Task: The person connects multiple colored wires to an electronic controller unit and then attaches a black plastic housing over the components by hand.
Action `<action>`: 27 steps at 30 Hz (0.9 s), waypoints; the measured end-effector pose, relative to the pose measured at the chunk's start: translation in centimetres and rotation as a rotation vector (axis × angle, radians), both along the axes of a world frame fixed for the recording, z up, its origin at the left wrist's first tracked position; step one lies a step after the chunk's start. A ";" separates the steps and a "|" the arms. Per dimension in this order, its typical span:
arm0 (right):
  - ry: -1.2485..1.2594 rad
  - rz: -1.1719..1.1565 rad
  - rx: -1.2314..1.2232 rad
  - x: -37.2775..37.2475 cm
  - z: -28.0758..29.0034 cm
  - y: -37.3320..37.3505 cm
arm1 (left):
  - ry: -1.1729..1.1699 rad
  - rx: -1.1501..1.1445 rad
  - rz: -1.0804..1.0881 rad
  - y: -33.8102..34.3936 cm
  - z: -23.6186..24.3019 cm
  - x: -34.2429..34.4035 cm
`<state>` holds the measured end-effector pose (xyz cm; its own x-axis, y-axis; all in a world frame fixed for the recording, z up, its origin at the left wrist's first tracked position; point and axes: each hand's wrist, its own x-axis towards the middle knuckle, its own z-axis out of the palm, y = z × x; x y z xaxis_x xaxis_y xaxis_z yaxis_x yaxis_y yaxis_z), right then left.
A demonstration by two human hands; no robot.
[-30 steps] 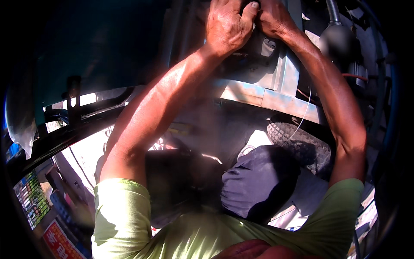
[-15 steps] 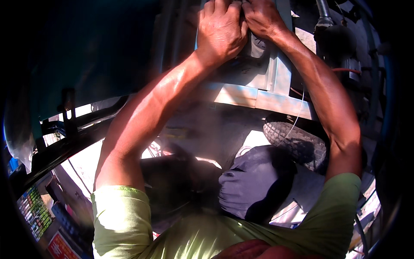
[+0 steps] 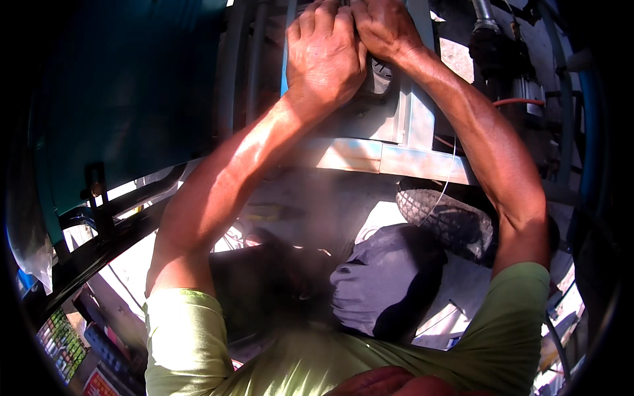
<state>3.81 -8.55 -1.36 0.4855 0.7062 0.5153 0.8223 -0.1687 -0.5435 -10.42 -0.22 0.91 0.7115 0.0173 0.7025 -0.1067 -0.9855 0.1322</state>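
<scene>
Both arms reach forward to the top edge of the view. My left hand (image 3: 327, 56) is closed, back upward, its fingers curled over with their tips out of sight. Pressed close beside it, my right hand (image 3: 386, 30) is closed too. Just below the hands a dark rounded part with slots (image 3: 380, 76) shows; whether either hand grips it is hidden. It sits in a pale blue-grey metal frame (image 3: 347, 153), partly sunlit, partly in shadow.
A knobbly-treaded tyre (image 3: 446, 214) lies under the frame on the right, with a thin pale wire (image 3: 449, 175) hanging before it. A large dark teal panel (image 3: 125, 99) stands at left. Metal tubing (image 3: 484, 13) and a red hose (image 3: 518, 101) are at right. My dark-trousered knee (image 3: 389, 280) is below.
The frame, tyre and both hands appear slightly further left in the view. The hands keep the same closed pose at the same spot on the frame.
</scene>
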 end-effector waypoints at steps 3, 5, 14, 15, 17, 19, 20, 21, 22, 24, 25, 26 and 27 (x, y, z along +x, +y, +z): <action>0.173 -0.113 0.027 0.0 0.1 0.5 | 0.013 0.006 0.005 -0.1 0.1 -0.1; 0.189 -0.139 0.068 0.4 -0.3 0.8 | 0.030 0.003 0.022 0.0 0.0 0.0; 0.472 -0.243 -0.116 0.2 1.8 0.9 | 0.273 -0.153 0.132 1.5 -0.9 1.5; 0.479 -0.246 -0.119 0.2 1.9 0.9 | 0.300 -0.162 0.133 1.5 -0.8 1.5; 0.479 -0.248 -0.117 0.3 1.7 0.8 | 0.259 -0.127 0.055 1.7 -0.2 0.9; 0.466 -0.247 -0.105 0.4 1.5 0.8 | 0.276 -0.098 -0.032 2.3 -0.2 -0.1; 0.532 -0.254 -0.097 0.1 1.7 0.9 | 0.314 -0.087 -0.079 2.8 -0.7 -1.0; 0.597 -0.263 -0.092 -0.1 1.9 1.0 | 0.352 -0.078 -0.128 3.1 -0.5 -1.7; 0.662 -0.272 -0.087 -0.3 2.0 1.0 | 0.486 -0.131 -0.195 3.0 -0.4 -2.7; 0.477 -0.243 -0.044 0.9 0.7 0.9 | 0.474 0.055 -0.115 1.7 -0.8 -3.6; 0.382 -0.231 -0.024 1.8 -0.1 0.7 | 0.442 0.021 -0.117 1.3 -0.9 -3.4; 0.426 -0.223 -0.021 2.1 0.0 1.1 | 0.413 -0.002 -0.105 1.2 -0.9 -3.5; 0.469 -0.215 -0.018 2.3 0.0 1.4 | 0.384 -0.025 -0.094 1.1 -0.9 -3.5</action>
